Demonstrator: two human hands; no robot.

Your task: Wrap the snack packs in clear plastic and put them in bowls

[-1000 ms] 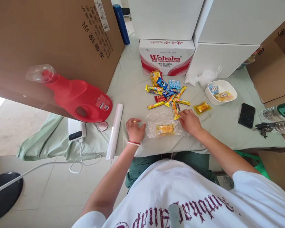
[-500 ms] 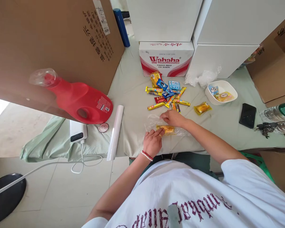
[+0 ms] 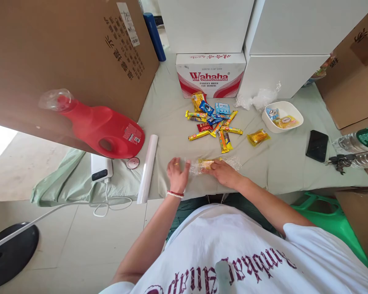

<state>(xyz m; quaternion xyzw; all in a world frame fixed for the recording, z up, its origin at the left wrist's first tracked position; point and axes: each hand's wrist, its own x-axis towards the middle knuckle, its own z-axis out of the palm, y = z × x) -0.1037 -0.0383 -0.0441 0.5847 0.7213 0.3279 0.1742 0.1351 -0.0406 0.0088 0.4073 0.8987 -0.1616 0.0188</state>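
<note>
Only the head view shows this. Low in the middle of the frame, a yellow snack [image 3: 206, 164] lies on the worktop [image 3: 171, 110] inside thin clear wrap [image 3: 233, 162]. The left hand [image 3: 178, 175] rests open and flat on the left end of the wrap. The right hand [image 3: 222, 171] has its fingers bent down on the snack. I cannot tell if it pinches or just presses.

It looks like the wrap is being folded shut around the snack. The wrap seems thin and sticky, so more folding would need slow, soft fingers.

A green cloth covers the worktop. A pile of snacks [image 3: 214, 124] lies above the hands, a white bowl [image 3: 279, 130] is to the right, and a wrap roll [image 3: 148, 168] and a red jug [image 3: 104, 130] are to the left. Big boxes stand all around.
</note>
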